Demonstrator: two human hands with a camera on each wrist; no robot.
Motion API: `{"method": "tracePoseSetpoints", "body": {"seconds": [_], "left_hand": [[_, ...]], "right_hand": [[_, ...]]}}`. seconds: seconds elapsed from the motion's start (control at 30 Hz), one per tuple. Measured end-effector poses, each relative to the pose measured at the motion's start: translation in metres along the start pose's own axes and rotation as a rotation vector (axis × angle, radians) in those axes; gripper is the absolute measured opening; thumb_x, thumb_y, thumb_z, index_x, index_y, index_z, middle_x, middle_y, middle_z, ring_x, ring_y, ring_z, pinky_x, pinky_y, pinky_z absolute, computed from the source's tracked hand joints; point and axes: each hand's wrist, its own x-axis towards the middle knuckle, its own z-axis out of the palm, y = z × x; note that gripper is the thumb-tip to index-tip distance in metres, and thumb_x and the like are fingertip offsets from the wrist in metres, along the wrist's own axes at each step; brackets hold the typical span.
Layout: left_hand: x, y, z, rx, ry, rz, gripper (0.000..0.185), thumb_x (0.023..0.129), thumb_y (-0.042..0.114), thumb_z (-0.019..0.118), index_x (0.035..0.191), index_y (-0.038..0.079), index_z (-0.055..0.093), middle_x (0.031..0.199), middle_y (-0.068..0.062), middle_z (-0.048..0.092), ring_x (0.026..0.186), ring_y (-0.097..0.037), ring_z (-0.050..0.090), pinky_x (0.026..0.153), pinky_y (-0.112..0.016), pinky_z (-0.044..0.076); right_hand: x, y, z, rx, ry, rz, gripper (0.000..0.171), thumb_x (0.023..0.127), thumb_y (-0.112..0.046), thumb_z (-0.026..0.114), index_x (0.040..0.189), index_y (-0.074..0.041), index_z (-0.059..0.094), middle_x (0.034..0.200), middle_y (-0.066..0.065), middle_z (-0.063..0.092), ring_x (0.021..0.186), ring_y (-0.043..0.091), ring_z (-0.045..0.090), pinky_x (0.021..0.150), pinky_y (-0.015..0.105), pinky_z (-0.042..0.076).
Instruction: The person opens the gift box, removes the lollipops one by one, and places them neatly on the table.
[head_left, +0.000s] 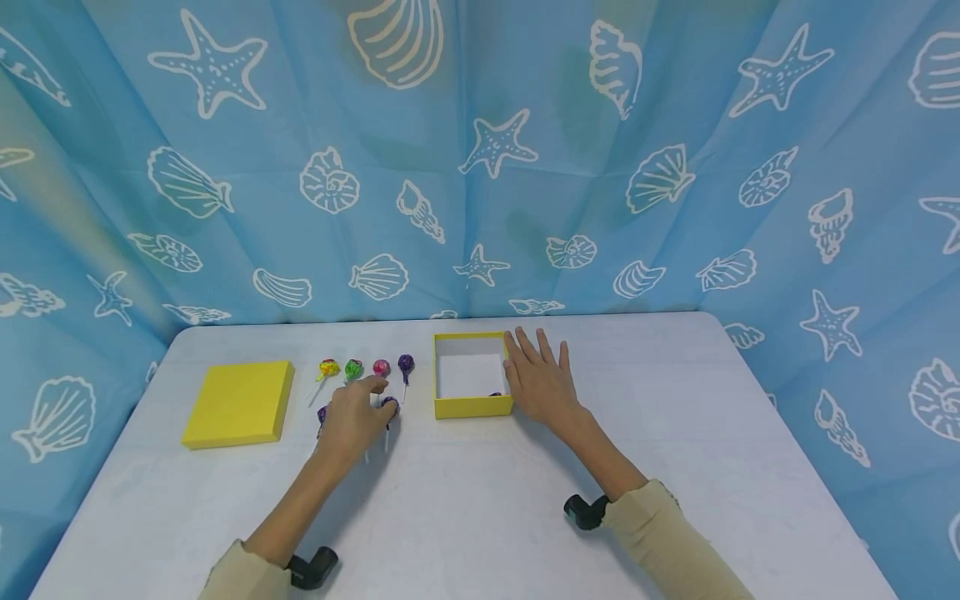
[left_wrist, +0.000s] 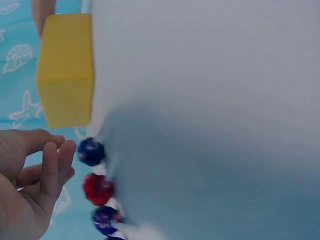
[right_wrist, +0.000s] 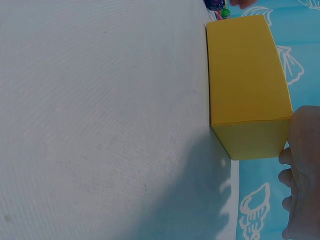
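Resting flat beside the yellow box [head_left: 472,406], the right hand [head_left: 542,382] lies spread; the left hand [head_left: 352,419] curls over lollipops [head_left: 389,406], its grip unclear, perhaps scattering neighbours.

The open box [head_left: 471,407] and its lid [head_left: 238,403] looked like matt yellow card, the box white inside. The lollipops [head_left: 381,367] wore glossy, crinkled wrappers on thin white sticks. The table [head_left: 480,500] was smooth, matt pale grey. Behind its far edge hung soft, creased blue cloth [head_left: 525,167] printed with white shells.
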Motion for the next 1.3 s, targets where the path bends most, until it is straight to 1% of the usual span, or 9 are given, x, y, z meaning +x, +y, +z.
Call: {"method": "tracePoseSetpoints", "body": {"seconds": [0.1, 0.2, 0.3, 0.43, 0.57, 0.7, 0.83, 1.07, 1.3], "left_hand": [[0.005, 0.01, -0.003, -0.047, -0.011, 0.056, 0.032, 0.088, 0.009, 0.074, 0.118, -0.003, 0.069, 0.105, -0.016, 0.072, 0.095, -0.029, 0.069, 0.08, -0.039, 0.058], [0.011, 0.023, -0.003, -0.109, -0.018, 0.143, 0.028, 0.089, 0.009, 0.074, 0.115, -0.003, 0.071, 0.099, -0.013, 0.073, 0.085, -0.024, 0.07, 0.072, -0.035, 0.058], [0.018, 0.037, 0.0, -0.169, -0.029, 0.229, 0.025, 0.09, 0.008, 0.073, 0.113, -0.002, 0.072, 0.097, -0.01, 0.073, 0.083, -0.022, 0.071, 0.072, -0.033, 0.059], [0.031, 0.053, 0.01, -0.227, -0.121, 0.305, 0.026, 0.092, 0.01, 0.073, 0.115, -0.001, 0.072, 0.101, -0.01, 0.073, 0.089, -0.022, 0.071, 0.076, -0.031, 0.059], [0.046, 0.061, 0.025, -0.265, -0.247, 0.33, 0.029, 0.092, 0.01, 0.073, 0.119, -0.001, 0.07, 0.109, -0.014, 0.072, 0.096, -0.023, 0.07, 0.082, -0.03, 0.057], [0.059, 0.064, 0.041, -0.298, -0.334, 0.355, 0.032, 0.091, 0.006, 0.073, 0.121, -0.004, 0.069, 0.112, -0.016, 0.071, 0.099, -0.024, 0.07, 0.086, -0.029, 0.056], [0.069, 0.066, 0.051, -0.262, -0.413, 0.378, 0.03, 0.092, 0.006, 0.071, 0.121, -0.002, 0.07, 0.113, -0.014, 0.072, 0.099, -0.021, 0.069, 0.087, -0.027, 0.055], [0.079, 0.073, 0.057, -0.172, -0.556, 0.405, 0.024, 0.091, 0.002, 0.071, 0.115, 0.002, 0.074, 0.105, -0.008, 0.074, 0.094, -0.017, 0.069, 0.083, -0.024, 0.055], [0.084, 0.076, 0.057, -0.101, -0.632, 0.423, 0.02, 0.092, 0.004, 0.071, 0.111, 0.004, 0.076, 0.1, -0.004, 0.075, 0.091, -0.014, 0.07, 0.082, -0.022, 0.055]], "right_hand": [[0.0, 0.001, 0.0, -0.006, 0.008, -0.001, 0.056, 0.109, -0.036, 0.023, 0.16, -0.014, 0.021, 0.164, 0.008, 0.017, 0.15, 0.037, 0.006, 0.115, 0.065, 0.002], [0.001, 0.001, 0.0, -0.007, 0.017, -0.005, 0.056, 0.109, -0.036, 0.023, 0.16, -0.013, 0.022, 0.164, 0.009, 0.018, 0.15, 0.037, 0.007, 0.115, 0.065, 0.003], [0.001, 0.002, 0.0, -0.006, 0.016, -0.004, 0.056, 0.109, -0.037, 0.022, 0.16, -0.013, 0.022, 0.164, 0.009, 0.018, 0.15, 0.037, 0.005, 0.115, 0.065, 0.003], [0.002, 0.002, 0.001, -0.012, 0.024, 0.001, 0.056, 0.109, -0.036, 0.023, 0.16, -0.013, 0.023, 0.164, 0.009, 0.019, 0.15, 0.037, 0.007, 0.115, 0.065, 0.003], [0.003, 0.002, 0.002, -0.02, 0.028, 0.005, 0.055, 0.109, -0.036, 0.025, 0.159, -0.014, 0.024, 0.164, 0.009, 0.02, 0.15, 0.038, 0.01, 0.115, 0.065, 0.004], [0.002, 0.002, 0.004, -0.019, 0.013, 0.011, 0.056, 0.109, -0.037, 0.025, 0.16, -0.015, 0.023, 0.164, 0.008, 0.019, 0.15, 0.037, 0.009, 0.115, 0.065, 0.004], [0.003, 0.002, 0.004, -0.025, 0.01, 0.004, 0.055, 0.109, -0.037, 0.024, 0.16, -0.015, 0.022, 0.164, 0.008, 0.019, 0.15, 0.037, 0.009, 0.115, 0.066, 0.004], [0.001, 0.0, 0.001, -0.023, 0.001, -0.01, 0.055, 0.11, -0.036, 0.023, 0.16, -0.015, 0.022, 0.164, 0.008, 0.019, 0.15, 0.038, 0.009, 0.114, 0.067, 0.007], [0.001, 0.001, 0.002, -0.037, 0.001, -0.012, 0.055, 0.11, -0.036, 0.022, 0.16, -0.015, 0.02, 0.164, 0.008, 0.017, 0.15, 0.038, 0.009, 0.114, 0.067, 0.007]]}}
